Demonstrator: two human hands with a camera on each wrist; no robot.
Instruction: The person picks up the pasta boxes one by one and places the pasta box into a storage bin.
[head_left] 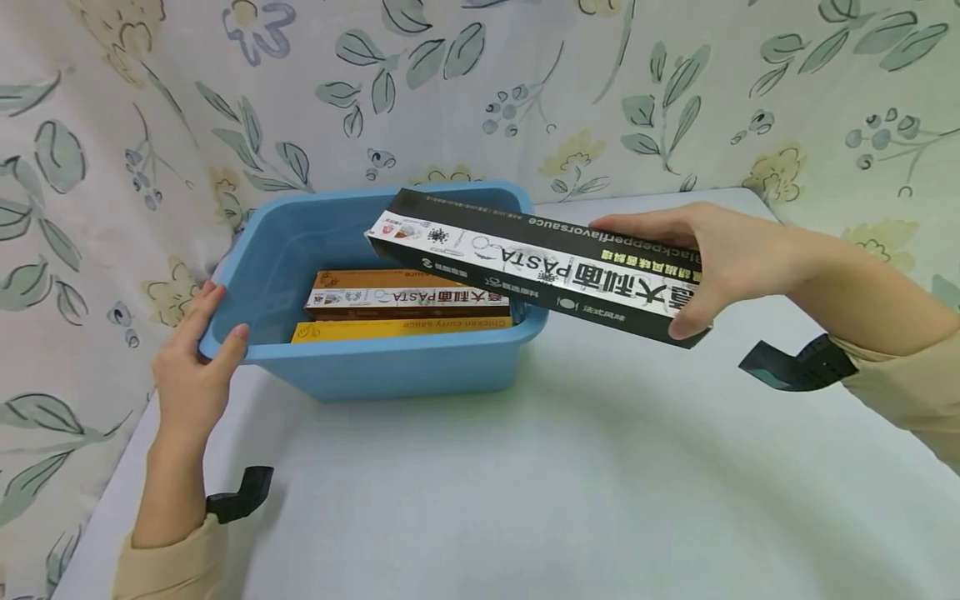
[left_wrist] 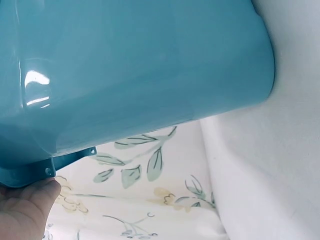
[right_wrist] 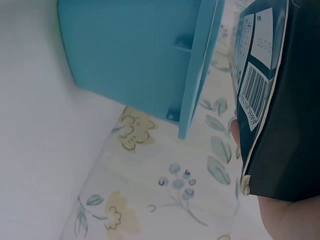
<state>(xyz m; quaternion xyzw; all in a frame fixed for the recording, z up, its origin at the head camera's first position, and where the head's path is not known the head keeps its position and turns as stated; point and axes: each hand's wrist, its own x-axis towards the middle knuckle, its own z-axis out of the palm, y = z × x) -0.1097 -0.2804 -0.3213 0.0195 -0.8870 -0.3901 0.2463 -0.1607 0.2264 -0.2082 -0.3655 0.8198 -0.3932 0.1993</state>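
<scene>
**Black pasta box held over blue tub, two boxes already inside**

The black pasta box [head_left: 536, 271] was in the air, tilted, its far end over the right part of the blue tub [head_left: 420, 362] & its near end sticking out past the rim toward the right. The right hand [head_left: 701, 258] gripped it near that end, fingers curled over the top edge, thumb under the lower edge. In the right wrist view the box [right_wrist: 272, 100] showed its barcode side, w/ the tub's outer wall [right_wrist: 130, 55] beside it.

Judgement: the step in hand looked like loading the box into the tub, about mid-way, box not yet down. The next move would call for turning the box to run lengthwise w/ the tub, then lowering it flat.

The left hand [head_left: 197, 354] held the tub's near-left corner, thumb over the rim, fingers round the outside; the left wrist view showed the hand [left_wrist: 25, 210] under the tub's lip [left_wrist: 30, 172].

Inside lay a brown pasta box [head_left: 405, 297] & a yellow box [head_left: 401, 330], side by side, the yellow nearer the front wall. They took up much of the floor, so the black box would prob. have to rest on top of them or in the gap behind.

The tub stood on a pale tabletop [head_left: 562, 483], w/ a flowered cloth [head_left: 112, 125] hanging behind & at the sides. Nothing else stood in the way.
</scene>
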